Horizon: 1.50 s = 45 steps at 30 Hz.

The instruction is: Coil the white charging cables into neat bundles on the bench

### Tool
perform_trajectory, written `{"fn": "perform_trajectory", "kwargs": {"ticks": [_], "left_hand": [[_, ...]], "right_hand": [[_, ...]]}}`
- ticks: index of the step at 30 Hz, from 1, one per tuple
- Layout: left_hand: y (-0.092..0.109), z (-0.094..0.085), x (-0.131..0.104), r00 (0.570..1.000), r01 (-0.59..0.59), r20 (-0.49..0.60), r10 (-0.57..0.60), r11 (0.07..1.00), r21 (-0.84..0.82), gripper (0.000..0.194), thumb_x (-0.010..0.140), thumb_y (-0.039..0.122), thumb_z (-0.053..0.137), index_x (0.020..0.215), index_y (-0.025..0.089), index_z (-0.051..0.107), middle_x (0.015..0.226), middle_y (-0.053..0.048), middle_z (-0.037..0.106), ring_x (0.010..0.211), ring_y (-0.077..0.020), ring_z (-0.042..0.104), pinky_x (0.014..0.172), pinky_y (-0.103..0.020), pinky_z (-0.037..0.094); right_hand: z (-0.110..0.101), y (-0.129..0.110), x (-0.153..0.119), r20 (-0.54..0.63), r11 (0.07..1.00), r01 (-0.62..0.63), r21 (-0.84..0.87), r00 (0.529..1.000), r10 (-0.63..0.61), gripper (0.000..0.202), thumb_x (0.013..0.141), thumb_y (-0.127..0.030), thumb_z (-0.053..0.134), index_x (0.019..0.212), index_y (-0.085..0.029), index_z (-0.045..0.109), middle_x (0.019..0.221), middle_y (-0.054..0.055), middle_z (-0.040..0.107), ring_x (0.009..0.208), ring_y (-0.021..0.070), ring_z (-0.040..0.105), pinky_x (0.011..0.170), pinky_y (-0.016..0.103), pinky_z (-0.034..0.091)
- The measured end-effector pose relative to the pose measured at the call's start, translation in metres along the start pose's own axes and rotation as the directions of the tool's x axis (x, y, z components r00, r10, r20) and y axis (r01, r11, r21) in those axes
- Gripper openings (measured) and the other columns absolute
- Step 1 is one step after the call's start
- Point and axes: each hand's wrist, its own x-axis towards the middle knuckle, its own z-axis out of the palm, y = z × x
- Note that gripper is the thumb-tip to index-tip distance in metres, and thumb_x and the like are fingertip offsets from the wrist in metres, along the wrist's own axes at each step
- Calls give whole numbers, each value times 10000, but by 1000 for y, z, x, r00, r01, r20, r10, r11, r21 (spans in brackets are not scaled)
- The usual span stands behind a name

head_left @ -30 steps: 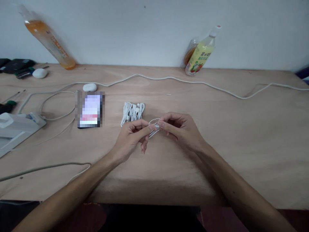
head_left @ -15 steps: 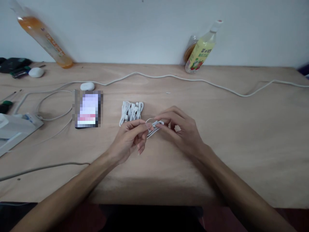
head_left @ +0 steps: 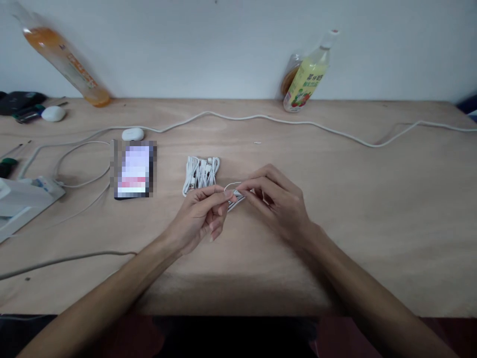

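A coiled white cable (head_left: pixel 235 199) lies between my two hands, partly hidden by the fingers. My left hand (head_left: pixel 203 211) pinches it between thumb and forefinger, with the other fingers loosely curled. From the right, my right hand (head_left: pixel 278 199) closes thumb and fingertips on the same cable. A thin white loop arches up between the fingertips of both hands. Just beyond my left hand sit bundled white USB cables (head_left: pixel 201 173) side by side on the table, their metal plugs showing.
A phone (head_left: pixel 133 171) and a white earbud case (head_left: pixel 133 134) lie to the left. One long white cord (head_left: pixel 257 117) crosses the wooden table (head_left: pixel 372 223). An orange drink bottle (head_left: pixel 67 64) and a yellow-labelled bottle (head_left: pixel 309 74) stand by the wall. A white box (head_left: pixel 28 201) is at far left.
My right hand's fingers have drawn together, from spread around the coil to a pinch on it. My left hand keeps nearly the same hold. The view has shifted slightly.
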Motion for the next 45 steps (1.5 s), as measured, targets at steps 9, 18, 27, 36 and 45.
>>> {"fn": "perform_trajectory", "kwargs": {"ticks": [9, 18, 27, 36, 45], "left_hand": [[-2, 1, 1, 987, -155, -25, 160, 977, 145, 252, 863, 368, 867, 756, 193, 719, 564, 69, 560, 354, -51, 438, 309, -173, 408], [-14, 0, 0, 824, -459, -7, 567, 674, 580, 144, 991, 294, 760, 897, 189, 787, 478, 78, 579, 384, -61, 491, 425, -169, 404], [-20, -5, 1, 708, -504, 144, 691, 353, 788, 112, 1038, 258, 728, 988, 198, 809, 598, 61, 630, 484, -81, 550, 476, -199, 409], [-20, -12, 0, 635, -497, 276, 722, 108, 861, 187, 1082, 298, 675, 1011, 192, 811, 691, 24, 667, 568, -107, 576, 554, -229, 452], [-20, -11, -1, 685, -482, 244, 687, 174, 859, 199, 1076, 314, 683, 959, 193, 788, 627, 41, 632, 572, -120, 589, 551, -230, 450]], "right_hand": [[-5, 1, 5, 124, 912, -304, 274, 952, 280, 80, 1021, -252, 725, 993, -224, 795, 946, 19, 703, 713, 128, 570, 619, 265, 488], [-8, -3, 12, 357, 538, -672, 509, 734, 578, 305, 920, -493, 800, 852, -195, 802, 693, -19, 637, 551, 94, 444, 503, 261, 344], [-11, -4, 14, 428, 491, -728, 479, 682, 593, 356, 857, -537, 846, 825, -184, 819, 531, -60, 530, 466, 82, 385, 455, 260, 260], [-13, 0, 12, 467, 487, -751, 445, 659, 590, 317, 867, -506, 846, 851, -190, 832, 518, -61, 538, 424, 75, 385, 420, 249, 258], [-10, 1, 11, 410, 571, -719, 397, 695, 590, 296, 877, -485, 832, 841, -191, 837, 586, -30, 618, 491, 98, 472, 460, 255, 326]]}}
